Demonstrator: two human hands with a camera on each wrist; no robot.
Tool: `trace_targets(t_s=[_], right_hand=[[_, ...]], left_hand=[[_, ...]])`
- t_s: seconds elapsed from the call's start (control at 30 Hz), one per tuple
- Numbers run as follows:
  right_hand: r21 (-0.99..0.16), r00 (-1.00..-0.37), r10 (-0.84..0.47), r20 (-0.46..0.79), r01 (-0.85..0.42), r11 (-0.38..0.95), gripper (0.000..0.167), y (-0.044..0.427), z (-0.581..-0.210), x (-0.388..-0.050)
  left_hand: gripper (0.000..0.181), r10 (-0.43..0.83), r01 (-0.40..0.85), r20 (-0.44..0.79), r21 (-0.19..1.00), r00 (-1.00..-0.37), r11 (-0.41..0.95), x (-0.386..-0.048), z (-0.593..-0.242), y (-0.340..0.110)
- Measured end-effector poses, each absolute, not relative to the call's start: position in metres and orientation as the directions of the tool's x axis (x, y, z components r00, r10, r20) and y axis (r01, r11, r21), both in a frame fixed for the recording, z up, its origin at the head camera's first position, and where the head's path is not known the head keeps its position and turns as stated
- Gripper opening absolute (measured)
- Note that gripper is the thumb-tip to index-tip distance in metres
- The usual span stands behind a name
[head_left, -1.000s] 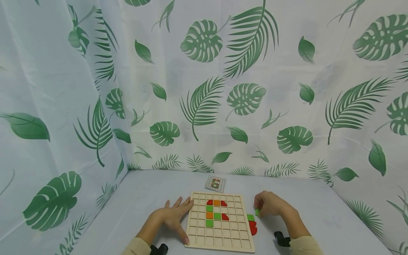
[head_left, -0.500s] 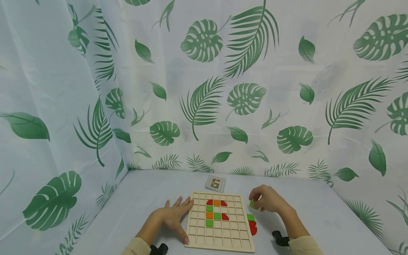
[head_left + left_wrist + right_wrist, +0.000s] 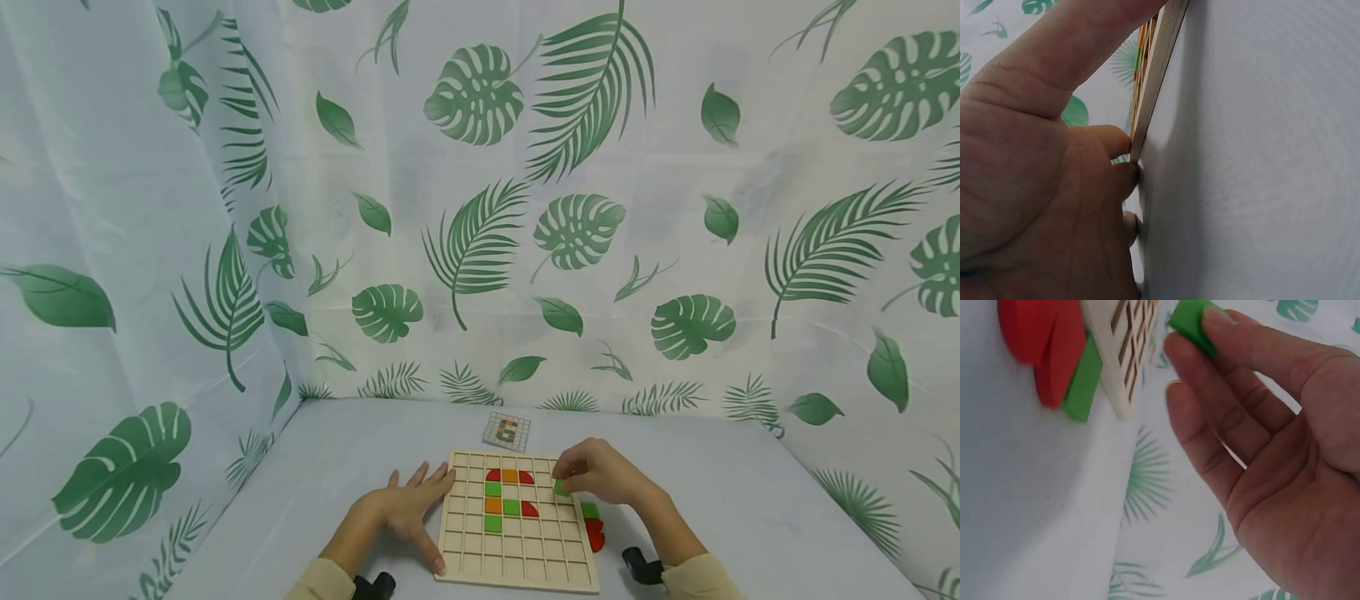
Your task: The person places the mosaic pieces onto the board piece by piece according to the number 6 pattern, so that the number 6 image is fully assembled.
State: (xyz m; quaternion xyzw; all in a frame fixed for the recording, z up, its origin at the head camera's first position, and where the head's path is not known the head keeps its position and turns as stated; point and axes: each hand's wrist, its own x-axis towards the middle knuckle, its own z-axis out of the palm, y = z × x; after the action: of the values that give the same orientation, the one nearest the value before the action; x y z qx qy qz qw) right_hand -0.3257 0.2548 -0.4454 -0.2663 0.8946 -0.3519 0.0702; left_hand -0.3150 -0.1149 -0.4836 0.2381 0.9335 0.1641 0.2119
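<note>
A wooden grid board point(image 3: 540, 550) lies on the table, with several red, orange and green tiles set in its squares. Spread along its left edge, my left hand point(image 3: 405, 510) touches the frame with fingertips and thumb; the left wrist view shows the fingers against the board's side point(image 3: 1159, 81). Thumb and fingers of my right hand point(image 3: 607, 475) pinch a green square tile point(image 3: 1190, 320) over the board's upper right squares. Beside the board's right edge lie another green tile point(image 3: 590, 510) and red rounded pieces point(image 3: 595, 535).
Behind the board lies a small pattern card point(image 3: 507, 431) with a coloured figure on a grid. A leaf-printed curtain point(image 3: 480, 250) encloses the back and sides of the pale table point(image 3: 712, 467). Black wrist devices point(image 3: 642, 567) sit by both wrists.
My right hand has moved left with the green tile, from beside the board to above its upper right squares. My left hand has stayed in place.
</note>
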Motion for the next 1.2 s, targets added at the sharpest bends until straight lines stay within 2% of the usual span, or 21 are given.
trace_targets(t_s=[0.4,0.7,1.03,1.2], right_hand=[[-0.698,-0.785,-0.616,0.059,-0.474,0.537,0.009,0.232,-0.448,-0.32],[-0.716,-0.765,-0.644,-0.001,-0.449,0.535,0.012,0.211,-0.452,-0.314],[-0.702,-0.728,-0.685,0.007,-0.492,0.516,0.01,0.205,-0.459,-0.314],[-0.706,-0.733,-0.68,-0.007,-0.478,0.523,0.013,0.205,-0.459,-0.312]], left_hand=[[0.136,0.514,0.375,-0.314,0.41,-0.798,0.832,-0.315,-0.484,-0.115],[0.136,0.512,0.373,-0.314,0.409,-0.799,0.833,-0.314,-0.483,-0.114],[0.137,0.521,0.378,-0.314,0.417,-0.794,0.827,-0.316,-0.484,-0.116],[0.137,0.521,0.379,-0.315,0.415,-0.793,0.827,-0.317,-0.483,-0.116]])
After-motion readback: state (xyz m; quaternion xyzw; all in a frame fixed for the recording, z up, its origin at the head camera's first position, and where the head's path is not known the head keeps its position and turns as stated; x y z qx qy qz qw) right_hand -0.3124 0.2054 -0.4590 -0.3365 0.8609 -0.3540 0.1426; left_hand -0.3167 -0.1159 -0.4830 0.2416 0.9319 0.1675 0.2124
